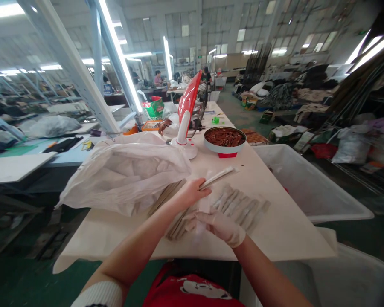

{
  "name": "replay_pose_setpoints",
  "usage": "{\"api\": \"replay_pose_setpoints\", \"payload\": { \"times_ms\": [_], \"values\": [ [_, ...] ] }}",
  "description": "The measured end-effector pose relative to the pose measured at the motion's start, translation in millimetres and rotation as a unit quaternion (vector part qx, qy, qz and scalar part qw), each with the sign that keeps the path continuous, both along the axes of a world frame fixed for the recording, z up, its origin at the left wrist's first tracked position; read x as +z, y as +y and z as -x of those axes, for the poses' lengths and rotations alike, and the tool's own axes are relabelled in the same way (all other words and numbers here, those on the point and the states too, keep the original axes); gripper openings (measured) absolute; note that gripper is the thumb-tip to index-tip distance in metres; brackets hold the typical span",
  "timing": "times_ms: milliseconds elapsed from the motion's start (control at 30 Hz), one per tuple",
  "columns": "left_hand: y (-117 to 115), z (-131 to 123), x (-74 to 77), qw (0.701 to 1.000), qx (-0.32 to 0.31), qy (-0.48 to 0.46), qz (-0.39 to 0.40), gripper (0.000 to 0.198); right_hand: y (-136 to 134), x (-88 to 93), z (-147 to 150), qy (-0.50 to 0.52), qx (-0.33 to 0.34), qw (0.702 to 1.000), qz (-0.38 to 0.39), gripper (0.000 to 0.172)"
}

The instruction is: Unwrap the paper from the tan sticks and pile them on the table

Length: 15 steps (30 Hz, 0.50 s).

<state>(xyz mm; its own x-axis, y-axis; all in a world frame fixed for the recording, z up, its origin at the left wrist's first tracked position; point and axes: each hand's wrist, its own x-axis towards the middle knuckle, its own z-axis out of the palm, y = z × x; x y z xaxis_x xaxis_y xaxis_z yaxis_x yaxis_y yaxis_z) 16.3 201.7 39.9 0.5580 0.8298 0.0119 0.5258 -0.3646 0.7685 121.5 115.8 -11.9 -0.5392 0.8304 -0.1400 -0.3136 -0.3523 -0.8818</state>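
From my remote seat I'm looking down on two hands, held close but apart over the worktop (269, 238). The left hand (190, 194) pinches one long pale strip (216, 178), and the right hand (222, 228), which looks covered in something pale, lies flat-fingered at a loose sheaf of similar strips (179, 226) – whether it grips them I can't tell. All of this sits on the near side of the one round tin (224, 140), which is filled with reddish-brown pieces and stands on a small red base. Counting from that tin: one row of roughly eight wrapped strips (240, 207) lies fanned out toward me, just right of the hands; one more bundle of strips (165, 196) lies further left, against one big white woven sack (124, 170), which slumps across the worktop to the tin's left. One red-and-white desk fan (187, 115) stands just left of the tin, and one green-and-red tub (153, 107) sits beyond the fan. One large white plastic bin (307, 183) stands right of the tin, off the worktop's edge – two people (158, 79) work far beyond it all.
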Motion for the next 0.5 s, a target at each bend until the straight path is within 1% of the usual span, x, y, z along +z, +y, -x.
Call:
{"api": "replay_pose_setpoints", "payload": {
  "times_ms": [33,67,133,200,233,267,333,400,467,500],
  "values": [
    [4,-1,-2.2,1.000,0.003,-0.006,0.014,0.019,0,-1.8,1,0.015,-0.004,1.000,0.011,0.038],
    [8,-1,-5.9,0.999,0.017,-0.015,0.025,0.018,2,-4.1,0,0.025,-0.026,0.999,0.021,0.038],
    [14,1,-17.0,0.996,0.074,-0.041,0.028,0.021,8,-10.0,-6,0.042,-0.113,0.992,0.038,0.039],
    [16,5,-31.6,0.991,0.118,-0.061,0.030,0.026,16,-17.5,-16,0.066,-0.216,0.973,0.051,0.038],
    [15,6,-39.5,0.990,0.118,-0.065,0.045,0.028,19,-21.6,-21,0.076,-0.258,0.962,0.051,0.038],
    [12,7,-47.6,0.990,0.105,-0.066,0.068,0.030,22,-25.7,-26,0.082,-0.289,0.952,0.048,0.037],
    [5,4,-62.9,0.990,0.071,-0.066,0.102,0.033,26,-32.8,-35,0.085,-0.316,0.944,0.040,0.037],
    [-3,-3,-75.2,0.990,0.053,-0.079,0.106,0.034,26,-37.0,-42,0.090,-0.316,0.944,0.031,0.039],
    [-9,-13,-81.8,0.988,0.052,-0.099,0.109,0.034,24,-38.3,-48,0.095,-0.305,0.947,0.019,0.042],
    [-12,-17,-82.4,0.986,0.054,-0.104,0.117,0.033,23,-38.2,-51,0.088,-0.303,0.949,0.011,0.042]
  ]
}}
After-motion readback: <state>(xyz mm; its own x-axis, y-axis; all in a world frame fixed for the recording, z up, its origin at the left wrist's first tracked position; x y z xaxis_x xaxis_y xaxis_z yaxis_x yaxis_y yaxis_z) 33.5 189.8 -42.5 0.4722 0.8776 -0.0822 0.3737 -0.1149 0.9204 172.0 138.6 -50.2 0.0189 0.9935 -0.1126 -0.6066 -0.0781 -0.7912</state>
